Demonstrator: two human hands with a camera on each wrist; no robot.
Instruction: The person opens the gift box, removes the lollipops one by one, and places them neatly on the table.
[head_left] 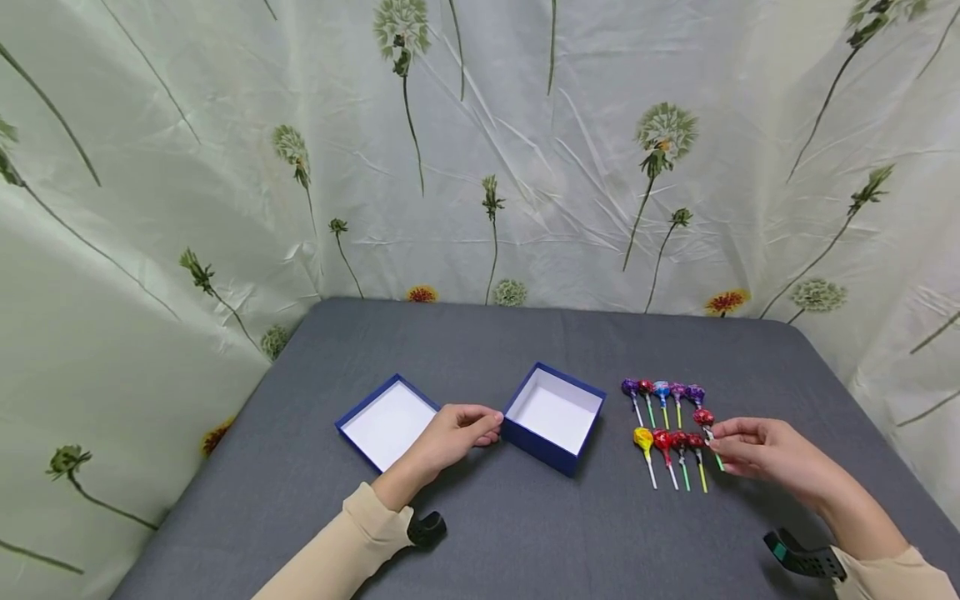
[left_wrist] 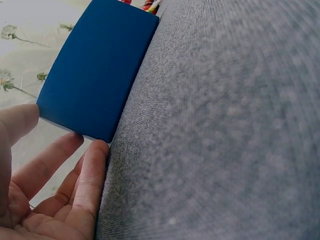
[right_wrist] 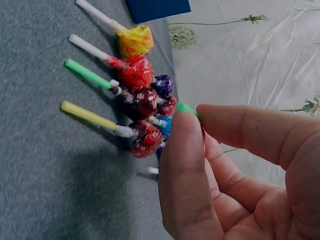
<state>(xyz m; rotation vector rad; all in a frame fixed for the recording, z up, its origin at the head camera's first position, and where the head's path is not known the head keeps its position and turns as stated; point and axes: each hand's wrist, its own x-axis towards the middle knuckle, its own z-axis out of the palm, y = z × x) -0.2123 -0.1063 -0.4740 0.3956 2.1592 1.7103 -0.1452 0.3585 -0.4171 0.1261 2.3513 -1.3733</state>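
My left hand [head_left: 453, 437] touches the left corner of an open blue box [head_left: 542, 445] with a white inside. In the left wrist view, the thumb and relaxed fingertips [left_wrist: 97, 150] meet the end of the blue wall. On the right, my right hand [head_left: 772, 454] pinches a red-wrapped lollipop [head_left: 703, 417] by its green stick [right_wrist: 186, 108] between thumb and finger. Its head is hidden in the right wrist view. Beside it lie two rows of lollipops, the near row with a yellow lollipop [head_left: 643, 439] and several red ones, the far row with a blue lollipop [head_left: 661, 390] and purple ones.
A blue-rimmed lid [head_left: 384, 425], white inside up, lies left of the box, beyond my left forearm. Grey cloth covers the table [head_left: 510, 533]. A flower-printed curtain [head_left: 525, 150] hangs behind it and along the sides. Each wrist wears a black band [head_left: 802, 560].
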